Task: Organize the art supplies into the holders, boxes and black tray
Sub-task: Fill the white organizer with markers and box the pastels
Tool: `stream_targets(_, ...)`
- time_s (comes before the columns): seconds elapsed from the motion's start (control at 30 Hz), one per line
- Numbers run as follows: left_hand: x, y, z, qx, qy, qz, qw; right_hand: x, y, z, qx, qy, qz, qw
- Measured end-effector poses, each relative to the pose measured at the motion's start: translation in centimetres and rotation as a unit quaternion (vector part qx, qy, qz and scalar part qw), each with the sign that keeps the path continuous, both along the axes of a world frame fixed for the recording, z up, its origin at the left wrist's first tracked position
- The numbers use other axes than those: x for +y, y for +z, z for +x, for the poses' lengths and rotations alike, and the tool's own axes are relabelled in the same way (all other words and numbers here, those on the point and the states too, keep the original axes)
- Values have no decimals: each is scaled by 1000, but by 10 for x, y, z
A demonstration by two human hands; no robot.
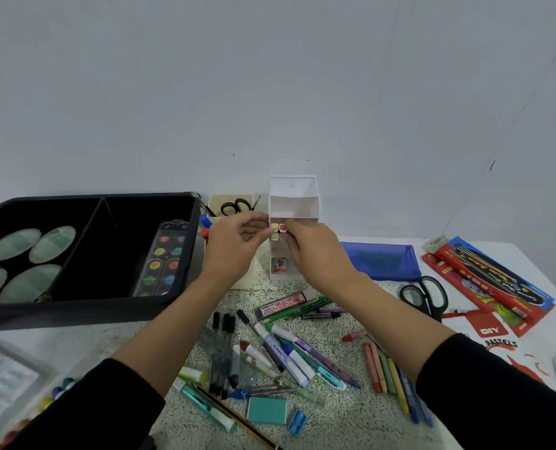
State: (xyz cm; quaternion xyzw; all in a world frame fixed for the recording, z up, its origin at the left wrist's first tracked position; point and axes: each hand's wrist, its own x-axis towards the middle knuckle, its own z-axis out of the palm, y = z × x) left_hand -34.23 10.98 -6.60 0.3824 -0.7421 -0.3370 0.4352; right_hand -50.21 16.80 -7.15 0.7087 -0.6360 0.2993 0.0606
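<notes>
left hand (237,245) and right hand (315,254) pinch small coloured blocks (278,231) between them, 6 o'clock of the white holder (294,203) (partly finger-hidden).

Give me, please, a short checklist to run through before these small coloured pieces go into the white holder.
1. Grip on coloured pieces: ok; left hand and right hand both pinch them.
2. White holder upright: ok.
3. Top compartments free: ok; nothing shows inside.
4. Bottom compartment free: not ok; a small box sits there.
5. Middle compartment behind the pieces: cannot tell; hands mostly hide it.
</notes>
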Motion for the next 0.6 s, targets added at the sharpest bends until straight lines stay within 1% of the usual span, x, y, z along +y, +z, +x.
stream_targets(0.13, 0, -5, -1, -5, 7, -11, 1000, 1, 2, 1, 27, 15, 1, 1000)
stream_targets(0.37, 0, -2, -2, 2, 16, -20, 1000, 13, 9, -2, -17, 32, -54, 998)
stream_targets(0.6, -1, 2, -3, 0, 21, 1, 1000, 7, 6, -1, 6, 25, -32, 999)
